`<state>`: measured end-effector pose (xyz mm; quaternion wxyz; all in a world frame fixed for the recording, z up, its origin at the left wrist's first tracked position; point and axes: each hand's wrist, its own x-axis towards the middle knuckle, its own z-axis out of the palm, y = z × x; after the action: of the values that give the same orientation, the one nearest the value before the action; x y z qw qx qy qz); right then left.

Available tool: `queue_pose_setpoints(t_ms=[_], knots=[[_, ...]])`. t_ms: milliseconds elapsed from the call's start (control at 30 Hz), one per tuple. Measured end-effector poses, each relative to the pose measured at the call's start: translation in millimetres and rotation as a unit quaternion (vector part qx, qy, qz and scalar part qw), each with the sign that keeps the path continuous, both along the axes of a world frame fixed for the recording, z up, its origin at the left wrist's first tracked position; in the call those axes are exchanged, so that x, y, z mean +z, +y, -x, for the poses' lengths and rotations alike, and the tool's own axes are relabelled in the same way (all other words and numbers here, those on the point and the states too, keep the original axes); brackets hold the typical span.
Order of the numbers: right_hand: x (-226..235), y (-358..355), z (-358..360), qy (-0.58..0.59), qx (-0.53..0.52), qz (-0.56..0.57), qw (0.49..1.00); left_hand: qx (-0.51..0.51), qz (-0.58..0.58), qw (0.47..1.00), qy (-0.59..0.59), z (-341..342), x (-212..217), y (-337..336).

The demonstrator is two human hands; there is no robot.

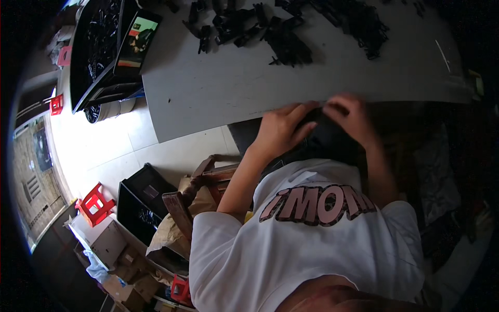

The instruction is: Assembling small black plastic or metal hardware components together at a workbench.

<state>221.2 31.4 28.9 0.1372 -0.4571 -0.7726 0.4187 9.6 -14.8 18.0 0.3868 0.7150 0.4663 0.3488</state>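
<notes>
My left hand (pixel 285 127) is at the near edge of the grey table (pixel 208 99), its fingers bent and its thumb below them. Close on its right is my right hand (pixel 352 115), curled in toward the left one and slightly blurred by motion. Both hands look closed around something small and dark, which I cannot make out against the dark lap behind. Farther back on the table lie heaps of small black plastic pieces (pixel 288 47), clip-like in shape. Another black pile (pixel 358 26) lies to their right.
A lit phone (pixel 136 42) leans on a black crate (pixel 106 80) of black pieces at the table's left. Below stand a wooden chair (pixel 179 205), another black bin (pixel 130 200), a red stool (pixel 95 204) and cardboard boxes (pixel 122 291).
</notes>
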Motion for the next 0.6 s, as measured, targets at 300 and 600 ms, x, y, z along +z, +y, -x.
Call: queue_pose_setpoints(t_ms=[300,600], knots=[[-22,68,-19,-0.026,-0.22,-0.243,0.944,0.13,-0.228,0.927,0.268,-18,-7,70],[-48,111,-29,-0.167,-0.199,-0.45,0.854,0.109,-0.208,0.932,0.276,42,-11,86]])
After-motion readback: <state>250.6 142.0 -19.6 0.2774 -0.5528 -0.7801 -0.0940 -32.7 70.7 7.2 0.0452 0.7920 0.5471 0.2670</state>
